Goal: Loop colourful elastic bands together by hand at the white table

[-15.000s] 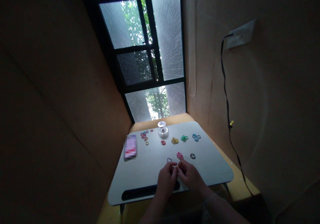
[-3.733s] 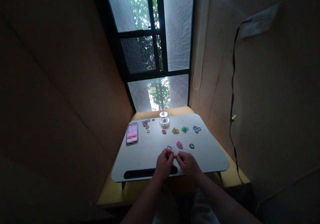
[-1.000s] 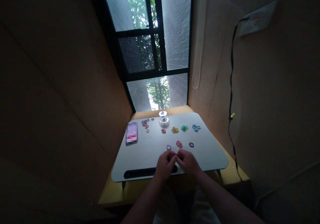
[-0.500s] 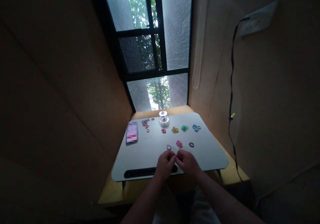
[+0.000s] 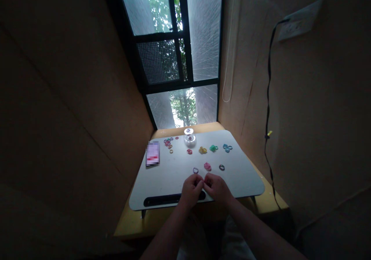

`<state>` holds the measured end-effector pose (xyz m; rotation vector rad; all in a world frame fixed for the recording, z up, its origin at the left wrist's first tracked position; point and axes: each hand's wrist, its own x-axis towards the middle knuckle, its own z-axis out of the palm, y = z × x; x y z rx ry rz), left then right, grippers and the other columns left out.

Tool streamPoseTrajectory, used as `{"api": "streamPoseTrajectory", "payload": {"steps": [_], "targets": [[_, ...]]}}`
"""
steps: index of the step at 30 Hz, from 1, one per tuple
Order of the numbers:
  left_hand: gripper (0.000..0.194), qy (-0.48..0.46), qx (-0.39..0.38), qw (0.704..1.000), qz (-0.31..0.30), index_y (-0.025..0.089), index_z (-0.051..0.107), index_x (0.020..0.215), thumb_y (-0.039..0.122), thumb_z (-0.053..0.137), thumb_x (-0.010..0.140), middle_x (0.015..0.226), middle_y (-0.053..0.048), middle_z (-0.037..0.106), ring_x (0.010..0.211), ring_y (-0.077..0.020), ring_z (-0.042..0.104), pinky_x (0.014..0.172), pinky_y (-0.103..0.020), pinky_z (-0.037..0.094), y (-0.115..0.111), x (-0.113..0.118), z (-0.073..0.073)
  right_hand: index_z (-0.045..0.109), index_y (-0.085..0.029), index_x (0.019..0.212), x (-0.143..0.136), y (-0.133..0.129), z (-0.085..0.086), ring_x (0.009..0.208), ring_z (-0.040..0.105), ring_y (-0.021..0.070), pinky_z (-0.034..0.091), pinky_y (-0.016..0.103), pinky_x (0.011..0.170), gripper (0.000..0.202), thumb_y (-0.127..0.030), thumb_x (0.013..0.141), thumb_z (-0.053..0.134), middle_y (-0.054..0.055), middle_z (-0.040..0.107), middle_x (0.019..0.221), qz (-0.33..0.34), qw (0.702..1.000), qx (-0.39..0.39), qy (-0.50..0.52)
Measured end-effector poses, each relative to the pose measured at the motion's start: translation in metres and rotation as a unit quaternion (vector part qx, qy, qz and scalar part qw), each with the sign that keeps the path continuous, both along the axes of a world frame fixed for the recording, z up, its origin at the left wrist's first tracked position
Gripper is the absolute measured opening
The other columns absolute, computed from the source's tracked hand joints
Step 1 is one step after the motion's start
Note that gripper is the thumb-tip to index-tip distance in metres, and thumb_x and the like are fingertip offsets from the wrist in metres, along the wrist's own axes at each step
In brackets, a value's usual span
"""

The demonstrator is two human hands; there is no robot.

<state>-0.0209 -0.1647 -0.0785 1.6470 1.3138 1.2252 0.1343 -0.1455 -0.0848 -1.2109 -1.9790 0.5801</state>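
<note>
My left hand (image 5: 192, 188) and my right hand (image 5: 216, 186) meet near the front edge of the white board (image 5: 174, 175), fingertips pinched together. A tiny reddish thing shows between them, too small to name. Just beyond the fingers lie a purple band (image 5: 195, 170), a pink pile of bands (image 5: 207, 166) and a dark band (image 5: 222, 167). Farther back sit red (image 5: 189, 152), yellow (image 5: 202, 150), green (image 5: 213, 148) and blue (image 5: 227, 148) groups. A mixed pile (image 5: 168, 142) lies at the back left.
A clear round container (image 5: 190, 139) stands at the board's back. A blurred pink-white packet (image 5: 152, 153) lies at the left. A black slot (image 5: 162, 200) runs along the front edge. Walls flank the board, and a black cable (image 5: 268, 97) hangs at the right.
</note>
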Motion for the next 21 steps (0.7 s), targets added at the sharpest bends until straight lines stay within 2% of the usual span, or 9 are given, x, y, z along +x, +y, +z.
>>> {"api": "streamPoseTrajectory", "payload": {"steps": [21], "targets": [[0.012,-0.019,0.005,1.0,-0.003,0.019,0.057,0.07,0.027,0.055,0.078,0.066,0.002,0.053,0.067,-0.0143,0.048,0.064,-0.025,0.039,-0.0019,-0.0005,0.0015,0.051,-0.02,0.067,-0.0001,-0.0027,0.0026,0.058,0.049,0.0126,0.03,0.023,0.056,0.02,-0.029,0.083,0.058,-0.003,0.055,0.061,-0.004,1.0,0.003,-0.014]]}}
